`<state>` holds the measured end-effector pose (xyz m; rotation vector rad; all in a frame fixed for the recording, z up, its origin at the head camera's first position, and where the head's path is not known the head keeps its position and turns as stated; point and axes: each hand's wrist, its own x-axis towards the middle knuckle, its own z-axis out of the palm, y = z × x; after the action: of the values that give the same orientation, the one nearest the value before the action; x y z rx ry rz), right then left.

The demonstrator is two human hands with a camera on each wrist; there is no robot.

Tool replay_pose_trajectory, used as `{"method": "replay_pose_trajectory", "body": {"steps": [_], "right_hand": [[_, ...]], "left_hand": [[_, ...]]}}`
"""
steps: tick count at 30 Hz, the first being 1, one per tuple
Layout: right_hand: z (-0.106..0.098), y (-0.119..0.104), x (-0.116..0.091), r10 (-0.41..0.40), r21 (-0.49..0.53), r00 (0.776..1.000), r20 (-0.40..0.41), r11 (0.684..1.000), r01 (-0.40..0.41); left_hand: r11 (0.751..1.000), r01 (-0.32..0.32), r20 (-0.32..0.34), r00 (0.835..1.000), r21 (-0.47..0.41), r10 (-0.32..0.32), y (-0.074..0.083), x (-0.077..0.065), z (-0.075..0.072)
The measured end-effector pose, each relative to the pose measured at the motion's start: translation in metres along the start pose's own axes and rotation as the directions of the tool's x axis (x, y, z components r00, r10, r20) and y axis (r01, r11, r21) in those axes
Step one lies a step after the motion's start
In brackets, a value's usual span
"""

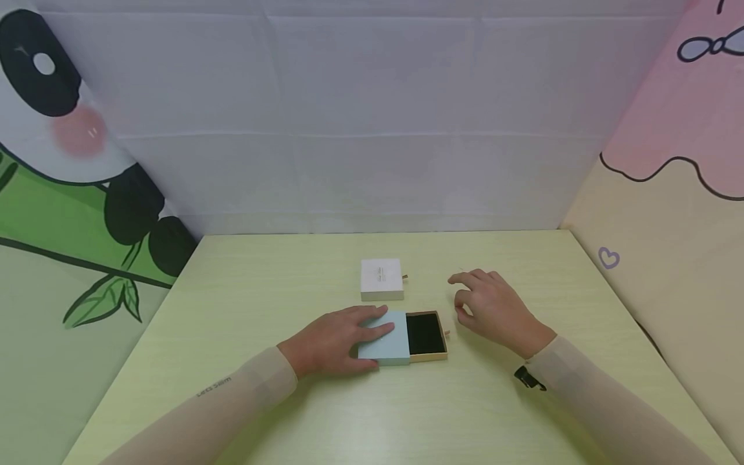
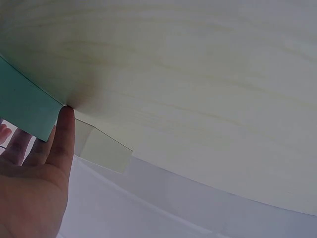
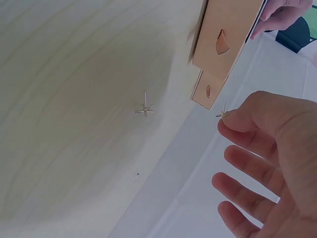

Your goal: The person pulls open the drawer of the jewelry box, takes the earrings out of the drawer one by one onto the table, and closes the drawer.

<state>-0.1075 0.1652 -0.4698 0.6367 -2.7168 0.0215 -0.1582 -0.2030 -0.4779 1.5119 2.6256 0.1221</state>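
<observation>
A light blue drawer box lies on the table, its tan drawer slid partly out to the right, showing a black insert. My left hand holds the sleeve, fingers across its top and thumb along the near side. To the right, raised above the table, my right hand pinches a tiny silver earring between thumb and index finger; its thin post sticks up. Another silver earring with an upright post lies on the table in the right wrist view, and a small star-shaped piece is farther off.
A closed white box with a small pull tab sits just behind the blue one. The pale wooden table ends at a white cloth backdrop. Printed panels with cartoon figures stand at both sides.
</observation>
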Motion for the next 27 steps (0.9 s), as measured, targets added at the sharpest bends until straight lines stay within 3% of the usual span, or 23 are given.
{"method": "replay_pose_trajectory", "body": {"steps": [27], "right_hand": [[0.0007,0.0042,-0.0022,0.017,0.003,1.000,0.024,1.000,-0.018]], "left_hand": [[1.000,-0.005,-0.010,1.000,0.005,0.005,-0.0019,0.0015,0.0028]]}}
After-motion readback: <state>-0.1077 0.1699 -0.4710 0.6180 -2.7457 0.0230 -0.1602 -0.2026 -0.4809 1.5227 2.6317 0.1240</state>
